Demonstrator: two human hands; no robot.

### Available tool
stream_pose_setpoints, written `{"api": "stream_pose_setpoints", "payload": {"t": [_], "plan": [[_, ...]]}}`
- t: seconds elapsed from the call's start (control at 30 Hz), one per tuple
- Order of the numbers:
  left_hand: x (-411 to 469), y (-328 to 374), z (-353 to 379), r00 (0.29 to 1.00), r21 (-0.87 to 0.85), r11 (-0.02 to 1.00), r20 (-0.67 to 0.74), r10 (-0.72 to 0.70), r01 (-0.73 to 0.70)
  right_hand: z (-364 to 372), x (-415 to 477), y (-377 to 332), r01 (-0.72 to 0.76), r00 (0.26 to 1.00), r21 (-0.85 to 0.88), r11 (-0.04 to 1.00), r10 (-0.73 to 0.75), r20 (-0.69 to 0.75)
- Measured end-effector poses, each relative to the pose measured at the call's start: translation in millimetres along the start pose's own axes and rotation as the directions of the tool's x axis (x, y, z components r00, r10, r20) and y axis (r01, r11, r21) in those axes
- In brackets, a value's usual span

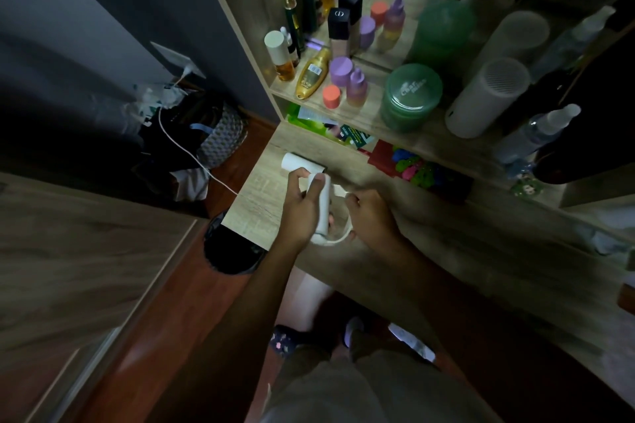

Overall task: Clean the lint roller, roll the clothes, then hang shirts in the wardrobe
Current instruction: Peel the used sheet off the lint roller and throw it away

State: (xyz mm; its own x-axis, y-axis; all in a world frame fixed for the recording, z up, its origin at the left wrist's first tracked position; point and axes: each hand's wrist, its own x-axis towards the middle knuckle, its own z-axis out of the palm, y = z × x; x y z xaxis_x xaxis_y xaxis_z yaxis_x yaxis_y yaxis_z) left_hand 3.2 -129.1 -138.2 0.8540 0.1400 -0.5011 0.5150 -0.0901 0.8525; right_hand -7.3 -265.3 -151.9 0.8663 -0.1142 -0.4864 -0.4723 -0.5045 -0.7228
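Note:
A white lint roller [304,165] lies over the left end of the wooden desk top [261,192], its roll pointing left and away. My left hand [300,203] grips the roller's white handle, thumb stretched along it. My right hand [369,213] is just right of the handle, fingers curled, pinching a thin white strip that seems to come off the roll. No shirts or wardrobe rail are in view.
The shelf [360,117] behind the desk holds several bottles and jars, a green tub [412,93] and a white cylinder [488,96]. A black bin [230,251] stands on the floor left of the desk. A white cable [192,158] runs to the wall socket. A wardrobe door [79,251] is at left.

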Motion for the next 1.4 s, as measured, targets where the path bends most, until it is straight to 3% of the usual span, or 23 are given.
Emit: {"api": "stream_pose_setpoints", "payload": {"t": [0.17, 0.3, 0.37, 0.4, 0.53, 0.63, 0.87, 1.07, 1.23, 1.33, 1.4], "plan": [[6.6, 10.4, 6.6, 1.000, 0.013, 1.000, 0.016, 0.020, -0.021, -1.4, 6.8, 20.4, -0.058, 0.998, 0.057, 0.997, 0.057, 0.020], [11.1, 10.2, 14.1, 0.997, -0.035, 0.999, 0.074, -0.038, 0.040, -5.3, 7.5, 25.4, -0.167, 0.984, 0.036, 0.985, 0.164, 0.067], [14.2, 7.9, 17.3, 0.990, -0.042, 0.995, 0.113, -0.088, 0.094, -5.4, 11.1, 44.5, -0.106, 0.992, -0.126, 0.986, 0.114, 0.058], [15.8, 7.1, 18.4, 0.987, -0.039, 0.993, 0.121, -0.108, 0.114, -7.5, 11.6, 47.9, -0.131, 0.988, -0.085, 0.988, 0.138, 0.076], [20.4, 5.3, 19.9, 0.975, -0.024, 0.986, 0.153, -0.162, 0.168, -10.0, 18.2, 77.6, -0.109, 0.989, -0.247, 0.963, 0.130, 0.068], [20.5, 3.4, 20.4, 0.967, -0.014, 0.983, 0.185, -0.177, 0.183, -7.8, 15.1, 97.5, -0.074, 0.997, -0.374, 0.924, 0.055, -0.059], [17.0, -6.2, 19.2, 0.963, -0.001, 0.980, 0.190, -0.193, 0.197, -9.8, 25.0, 110.8, 0.003, 0.988, -0.435, 0.901, -0.070, -0.138], [13.2, -14.9, 17.5, 0.959, 0.011, 0.977, 0.190, -0.212, 0.213, -10.5, 33.3, 108.8, 0.037, 0.987, -0.506, 0.862, -0.109, -0.114], [9.3, -20.0, 14.9, 0.957, 0.012, 0.971, 0.168, -0.237, 0.238, -9.2, 35.1, 105.8, 0.087, 0.975, -0.443, 0.892, -0.167, -0.145], [8.2, -21.9, 13.0, 0.962, 0.035, 0.973, 0.148, -0.230, 0.227, -7.2, 32.1, 80.5, 0.148, 0.980, -0.131, 0.980, -0.163, -0.111], [7.2, -21.5, 11.4, 0.963, 0.059, 0.975, 0.152, -0.222, 0.216, -6.5, 30.5, 60.7, 0.180, 0.983, 0.107, 0.978, -0.175, -0.054]]}}
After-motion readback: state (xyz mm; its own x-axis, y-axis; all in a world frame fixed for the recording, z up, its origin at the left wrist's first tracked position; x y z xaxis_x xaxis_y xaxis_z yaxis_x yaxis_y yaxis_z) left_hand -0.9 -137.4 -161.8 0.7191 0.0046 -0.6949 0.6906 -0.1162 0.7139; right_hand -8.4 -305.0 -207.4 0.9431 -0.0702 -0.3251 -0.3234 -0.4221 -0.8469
